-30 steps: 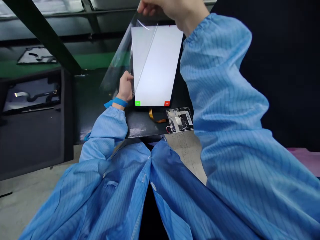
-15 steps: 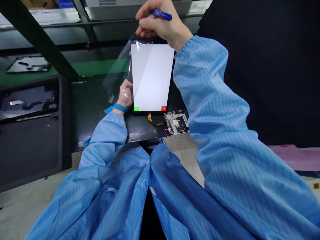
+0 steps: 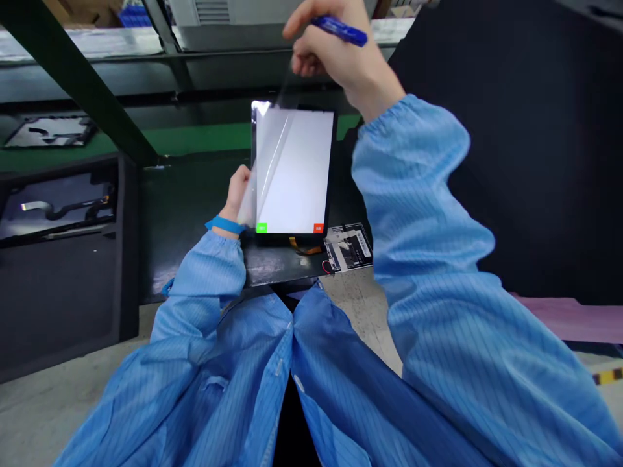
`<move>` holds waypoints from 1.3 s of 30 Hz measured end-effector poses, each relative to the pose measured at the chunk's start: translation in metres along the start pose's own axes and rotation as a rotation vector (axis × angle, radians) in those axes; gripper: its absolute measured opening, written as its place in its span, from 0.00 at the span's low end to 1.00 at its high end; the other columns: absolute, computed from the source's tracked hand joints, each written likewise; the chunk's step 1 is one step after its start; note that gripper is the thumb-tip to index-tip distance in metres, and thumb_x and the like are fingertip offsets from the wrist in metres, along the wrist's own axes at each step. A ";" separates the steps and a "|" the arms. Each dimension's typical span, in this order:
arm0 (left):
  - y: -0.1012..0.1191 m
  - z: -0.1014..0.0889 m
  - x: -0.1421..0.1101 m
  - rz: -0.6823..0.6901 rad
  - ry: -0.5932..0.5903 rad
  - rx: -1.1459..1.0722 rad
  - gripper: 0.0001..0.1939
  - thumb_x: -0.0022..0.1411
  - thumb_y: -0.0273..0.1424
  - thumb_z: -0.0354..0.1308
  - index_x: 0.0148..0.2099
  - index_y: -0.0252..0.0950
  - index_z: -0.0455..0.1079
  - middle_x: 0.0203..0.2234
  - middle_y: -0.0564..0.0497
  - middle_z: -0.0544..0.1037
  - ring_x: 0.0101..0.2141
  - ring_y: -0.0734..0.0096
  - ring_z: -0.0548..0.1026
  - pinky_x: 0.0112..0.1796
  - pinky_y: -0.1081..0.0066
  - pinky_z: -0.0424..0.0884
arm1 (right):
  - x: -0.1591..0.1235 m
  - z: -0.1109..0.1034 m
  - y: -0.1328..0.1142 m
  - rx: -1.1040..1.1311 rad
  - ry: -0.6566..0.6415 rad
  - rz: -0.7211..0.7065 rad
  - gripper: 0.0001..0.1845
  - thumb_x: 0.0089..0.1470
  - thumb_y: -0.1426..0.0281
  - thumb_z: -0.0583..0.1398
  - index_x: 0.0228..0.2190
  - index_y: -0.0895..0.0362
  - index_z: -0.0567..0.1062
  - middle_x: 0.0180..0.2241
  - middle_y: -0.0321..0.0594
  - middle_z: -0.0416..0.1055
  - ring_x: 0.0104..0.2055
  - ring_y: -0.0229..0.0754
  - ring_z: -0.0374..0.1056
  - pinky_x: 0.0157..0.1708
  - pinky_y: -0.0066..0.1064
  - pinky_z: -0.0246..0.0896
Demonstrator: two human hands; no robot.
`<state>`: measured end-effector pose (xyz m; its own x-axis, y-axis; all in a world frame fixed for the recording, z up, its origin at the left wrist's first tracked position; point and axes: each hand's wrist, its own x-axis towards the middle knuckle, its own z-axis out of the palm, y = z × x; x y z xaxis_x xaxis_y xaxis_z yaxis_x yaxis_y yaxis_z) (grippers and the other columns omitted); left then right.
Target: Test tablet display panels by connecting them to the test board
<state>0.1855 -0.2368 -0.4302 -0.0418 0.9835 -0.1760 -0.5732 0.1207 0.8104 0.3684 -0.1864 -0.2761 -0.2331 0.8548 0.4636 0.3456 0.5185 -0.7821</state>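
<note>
Half a second ago the film (image 3: pixel 273 155) spread wide to the left; now it is a narrower sweep slanting across the left part of the lit screen (image 3: pixel 305 175), as the right hand (image 3: pixel 335 50) has shifted right. I judge the film partly off; where it clings is unclear. The screen is mid-table (image 3: pixel 195 220), left of the board (image 3: pixel 349 248). The right hand's lower fingers curl together, pinching the film's far end, with a pen (image 3: pixel 339 30) above the thumb. The left hand (image 3: pixel 237 188) touches the screen's left edge; I cannot tell how closed its fingers are.
</note>
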 end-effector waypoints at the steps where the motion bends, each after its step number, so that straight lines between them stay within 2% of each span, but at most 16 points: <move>1: 0.006 -0.003 -0.008 -0.022 -0.003 0.001 0.13 0.55 0.24 0.52 0.24 0.39 0.51 0.20 0.55 0.65 0.31 0.69 0.75 0.42 0.70 0.74 | -0.012 -0.010 -0.006 -0.059 -0.003 -0.039 0.13 0.55 0.88 0.53 0.37 0.67 0.74 0.19 0.22 0.69 0.24 0.25 0.68 0.26 0.14 0.63; 3: 0.018 -0.011 -0.028 -0.135 -0.018 -0.019 0.10 0.52 0.25 0.50 0.24 0.40 0.52 0.20 0.53 0.66 0.32 0.65 0.76 0.40 0.67 0.76 | -0.043 -0.028 -0.018 -0.289 -0.041 -0.078 0.08 0.57 0.81 0.56 0.37 0.67 0.75 0.23 0.27 0.70 0.30 0.28 0.73 0.33 0.16 0.65; 5: 0.028 -0.019 -0.049 -0.257 -0.007 -0.040 0.07 0.50 0.28 0.49 0.24 0.41 0.54 0.19 0.52 0.68 0.33 0.62 0.77 0.39 0.65 0.77 | -0.079 -0.034 -0.029 -0.492 0.196 -0.180 0.12 0.62 0.68 0.59 0.42 0.65 0.75 0.32 0.35 0.74 0.38 0.32 0.75 0.38 0.18 0.65; 7: 0.032 -0.027 -0.068 -0.321 0.035 -0.038 0.04 0.48 0.29 0.48 0.25 0.41 0.56 0.20 0.51 0.69 0.34 0.60 0.78 0.38 0.63 0.78 | -0.114 -0.025 -0.036 -0.483 0.246 -0.239 0.20 0.63 0.62 0.59 0.49 0.65 0.70 0.39 0.41 0.76 0.43 0.36 0.75 0.41 0.24 0.69; 10: 0.030 -0.032 -0.089 -0.384 0.101 -0.015 0.01 0.47 0.30 0.48 0.26 0.41 0.60 0.21 0.51 0.72 0.35 0.57 0.79 0.39 0.62 0.79 | -0.154 0.015 -0.035 -0.428 -0.022 -0.306 0.28 0.55 0.59 0.67 0.52 0.61 0.71 0.54 0.46 0.72 0.58 0.49 0.69 0.60 0.39 0.65; 13: 0.026 -0.031 -0.104 -0.449 0.131 -0.025 0.04 0.47 0.30 0.48 0.27 0.41 0.63 0.23 0.51 0.74 0.38 0.56 0.79 0.40 0.60 0.79 | -0.176 0.059 -0.018 -0.511 -0.355 -0.341 0.42 0.45 0.54 0.73 0.57 0.53 0.68 0.64 0.46 0.60 0.68 0.65 0.53 0.64 0.60 0.57; 15: 0.026 -0.029 -0.111 -0.474 0.140 -0.042 0.05 0.47 0.30 0.47 0.28 0.41 0.64 0.24 0.51 0.75 0.39 0.55 0.79 0.42 0.58 0.79 | -0.187 0.080 -0.005 -0.549 -0.427 -0.330 0.43 0.44 0.56 0.73 0.58 0.51 0.67 0.67 0.47 0.55 0.70 0.69 0.46 0.64 0.68 0.53; 16: 0.026 -0.028 -0.114 -0.487 0.145 -0.051 0.06 0.47 0.30 0.47 0.28 0.41 0.65 0.24 0.51 0.76 0.39 0.55 0.79 0.42 0.57 0.78 | -0.192 0.087 0.001 -0.562 -0.418 -0.335 0.39 0.46 0.58 0.73 0.57 0.52 0.68 0.67 0.48 0.55 0.71 0.68 0.46 0.64 0.69 0.51; 18: 0.028 -0.028 -0.118 -0.502 0.156 -0.063 0.07 0.47 0.30 0.47 0.28 0.41 0.66 0.25 0.50 0.76 0.39 0.55 0.79 0.43 0.56 0.78 | -0.204 0.095 0.007 -0.585 -0.343 -0.391 0.24 0.54 0.64 0.68 0.51 0.54 0.73 0.65 0.50 0.60 0.70 0.63 0.50 0.65 0.65 0.53; 20: 0.029 -0.030 -0.120 -0.501 0.178 -0.066 0.08 0.46 0.31 0.47 0.29 0.40 0.66 0.25 0.50 0.77 0.39 0.55 0.79 0.43 0.56 0.78 | -0.216 0.098 0.007 -0.603 -0.239 -0.465 0.08 0.60 0.72 0.63 0.43 0.56 0.76 0.60 0.49 0.68 0.66 0.55 0.60 0.65 0.55 0.61; 21: 0.029 -0.030 -0.120 -0.497 0.189 -0.064 0.08 0.46 0.31 0.47 0.29 0.40 0.67 0.26 0.50 0.77 0.39 0.54 0.80 0.43 0.55 0.78 | -0.220 0.097 0.005 -0.603 -0.191 -0.485 0.06 0.61 0.74 0.61 0.40 0.55 0.77 0.57 0.46 0.70 0.63 0.51 0.65 0.63 0.49 0.66; 23: 0.027 -0.032 -0.118 -0.489 0.215 -0.047 0.09 0.45 0.32 0.48 0.29 0.40 0.67 0.26 0.49 0.78 0.39 0.53 0.80 0.43 0.55 0.78 | -0.227 0.090 0.000 -0.574 -0.105 -0.459 0.08 0.62 0.75 0.60 0.40 0.52 0.77 0.55 0.41 0.72 0.58 0.47 0.70 0.58 0.41 0.73; 26: 0.025 -0.037 -0.114 -0.489 0.261 -0.011 0.11 0.43 0.32 0.48 0.30 0.39 0.70 0.28 0.49 0.79 0.39 0.51 0.81 0.42 0.55 0.79 | -0.235 0.063 -0.001 -0.526 0.096 -0.255 0.14 0.61 0.72 0.61 0.47 0.45 0.76 0.56 0.37 0.72 0.51 0.47 0.75 0.50 0.38 0.78; 30: 0.029 -0.052 -0.114 -0.516 0.331 0.032 0.16 0.44 0.32 0.48 0.33 0.39 0.75 0.30 0.49 0.82 0.40 0.49 0.81 0.42 0.54 0.80 | -0.262 0.022 0.029 -0.575 0.339 0.001 0.14 0.61 0.73 0.61 0.47 0.47 0.78 0.45 0.38 0.79 0.43 0.47 0.78 0.44 0.39 0.77; 35: 0.036 -0.073 -0.115 -0.504 0.338 0.151 0.23 0.49 0.35 0.48 0.43 0.48 0.79 0.38 0.57 0.84 0.44 0.48 0.81 0.42 0.51 0.80 | -0.305 0.001 0.078 -0.647 0.266 0.197 0.09 0.62 0.70 0.59 0.39 0.55 0.80 0.31 0.40 0.78 0.29 0.41 0.75 0.33 0.32 0.74; 39: 0.035 -0.080 -0.114 -0.437 0.335 0.209 0.27 0.49 0.34 0.49 0.48 0.60 0.77 0.43 0.69 0.81 0.45 0.48 0.81 0.43 0.48 0.80 | -0.310 0.004 0.095 -0.657 0.193 0.234 0.10 0.62 0.69 0.58 0.37 0.55 0.81 0.28 0.39 0.76 0.27 0.38 0.72 0.31 0.29 0.71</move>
<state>0.1049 -0.3556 -0.4267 -0.1137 0.7442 -0.6583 -0.4239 0.5629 0.7096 0.4695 -0.4023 -0.4957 0.0572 0.9022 0.4276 0.8559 0.1762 -0.4862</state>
